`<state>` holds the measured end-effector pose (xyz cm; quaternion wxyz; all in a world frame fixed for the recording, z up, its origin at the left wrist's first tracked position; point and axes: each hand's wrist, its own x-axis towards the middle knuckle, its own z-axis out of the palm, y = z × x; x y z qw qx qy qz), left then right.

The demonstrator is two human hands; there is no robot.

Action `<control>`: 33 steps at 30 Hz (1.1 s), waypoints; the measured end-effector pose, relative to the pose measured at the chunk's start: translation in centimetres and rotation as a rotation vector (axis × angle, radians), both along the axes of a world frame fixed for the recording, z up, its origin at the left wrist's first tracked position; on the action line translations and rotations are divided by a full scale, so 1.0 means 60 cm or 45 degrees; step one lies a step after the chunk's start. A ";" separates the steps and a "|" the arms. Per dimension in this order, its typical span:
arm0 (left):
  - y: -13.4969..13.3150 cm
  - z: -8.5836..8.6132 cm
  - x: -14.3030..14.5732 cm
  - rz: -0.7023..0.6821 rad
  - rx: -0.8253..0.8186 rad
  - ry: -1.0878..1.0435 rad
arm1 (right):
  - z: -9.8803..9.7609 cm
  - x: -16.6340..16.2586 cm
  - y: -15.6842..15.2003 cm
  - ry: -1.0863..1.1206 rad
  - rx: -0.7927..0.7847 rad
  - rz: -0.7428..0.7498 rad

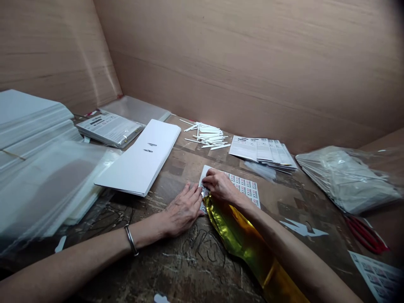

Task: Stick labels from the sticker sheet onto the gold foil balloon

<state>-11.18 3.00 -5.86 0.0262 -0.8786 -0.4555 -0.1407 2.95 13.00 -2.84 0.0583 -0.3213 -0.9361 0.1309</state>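
Note:
A sheet of small printed stickers lies flat on the worn table in front of me. My right hand rests on its left part, fingers bent and pinched at the sheet's left edge. My left hand lies flat on the table beside it, fingers stretched out, fingertips touching the sheet's left edge. A shiny gold foil piece lies under my right forearm, its top end reaching the sticker sheet. A metal bangle is on my left wrist.
A stack of white cards lies left of centre, clear plastic sleeves far left. White strips, printed leaflets, a bag of sleeves, red-handled scissors and another sticker sheet lie around. Cardboard walls enclose the table.

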 end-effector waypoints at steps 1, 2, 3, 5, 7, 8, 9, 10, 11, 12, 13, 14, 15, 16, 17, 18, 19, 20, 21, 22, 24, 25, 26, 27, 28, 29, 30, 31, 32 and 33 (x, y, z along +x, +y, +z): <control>0.001 -0.001 0.001 0.001 0.002 0.002 | -0.002 -0.001 0.000 0.021 -0.009 -0.008; 0.001 -0.001 0.001 0.004 0.002 0.005 | -0.004 -0.002 0.000 0.039 -0.023 -0.019; 0.002 -0.001 0.002 0.005 0.003 0.007 | -0.006 -0.004 0.000 0.051 -0.040 -0.032; 0.002 0.000 0.002 0.010 0.004 0.013 | -0.007 -0.009 0.001 0.059 -0.069 -0.081; 0.002 0.000 0.002 0.014 0.003 0.026 | -0.008 -0.015 0.002 0.045 -0.089 -0.149; 0.002 -0.001 0.001 0.013 0.001 0.036 | -0.008 -0.018 0.004 0.020 -0.099 -0.190; 0.001 -0.001 0.001 0.014 0.000 0.044 | -0.008 -0.021 0.005 -0.013 -0.102 -0.233; 0.001 -0.001 0.001 0.013 0.001 0.047 | -0.008 -0.024 0.005 -0.049 -0.098 -0.268; 0.001 -0.001 0.001 0.013 0.003 0.042 | -0.008 -0.026 0.006 -0.080 -0.085 -0.287; 0.001 -0.001 0.001 0.012 0.001 0.034 | -0.008 -0.027 0.006 -0.102 -0.061 -0.285; 0.001 -0.001 0.001 0.010 -0.004 0.022 | -0.008 -0.028 0.006 -0.113 -0.028 -0.263; 0.002 -0.001 0.000 0.009 -0.011 0.008 | -0.008 -0.028 0.005 -0.115 0.011 -0.224; 0.002 0.000 0.000 0.007 -0.020 -0.003 | -0.008 -0.029 0.004 -0.113 0.047 -0.179; 0.002 0.000 0.000 0.005 -0.028 -0.011 | -0.008 -0.029 0.003 -0.115 0.079 -0.136; 0.002 0.000 0.000 0.005 -0.032 -0.014 | -0.007 -0.029 0.002 -0.118 0.103 -0.100; 0.002 0.000 0.000 0.006 -0.035 -0.014 | -0.007 -0.028 0.002 -0.118 0.119 -0.070; 0.002 0.000 0.000 0.008 -0.036 -0.010 | -0.007 -0.028 0.001 -0.113 0.126 -0.043; 0.002 0.000 0.000 0.008 -0.038 -0.005 | -0.006 -0.027 0.001 -0.098 0.127 -0.023; 0.002 0.000 0.000 0.008 -0.039 -0.002 | -0.006 -0.025 0.001 -0.072 0.120 -0.007; 0.002 -0.001 0.000 0.007 -0.037 -0.002 | -0.005 -0.023 0.001 -0.032 0.104 0.008; 0.002 -0.002 0.000 0.003 -0.028 -0.005 | -0.003 -0.016 -0.001 0.064 0.058 0.040; 0.002 -0.002 0.000 0.001 -0.020 -0.008 | -0.002 -0.013 -0.003 0.111 0.036 0.059; 0.002 -0.002 0.000 -0.002 -0.013 -0.008 | 0.000 -0.009 -0.004 0.154 0.016 0.077; 0.003 -0.002 -0.001 -0.008 -0.008 -0.009 | 0.002 -0.006 -0.006 0.198 -0.003 0.088; 0.003 -0.002 -0.001 -0.013 -0.007 -0.010 | 0.006 -0.004 -0.008 0.253 -0.023 0.088; 0.003 -0.001 -0.001 -0.017 -0.006 -0.012 | 0.010 -0.001 -0.009 0.323 -0.048 0.072; 0.003 0.000 -0.001 -0.022 -0.004 -0.013 | 0.016 0.002 -0.009 0.408 -0.083 0.039; 0.003 0.001 -0.002 -0.024 0.000 -0.016 | 0.024 0.005 -0.010 0.506 -0.134 -0.011; 0.002 0.002 -0.003 -0.026 0.009 -0.020 | 0.032 0.009 -0.010 0.615 -0.201 -0.076; 0.001 0.004 -0.004 -0.024 0.023 -0.029 | 0.042 0.015 -0.010 0.723 -0.291 -0.149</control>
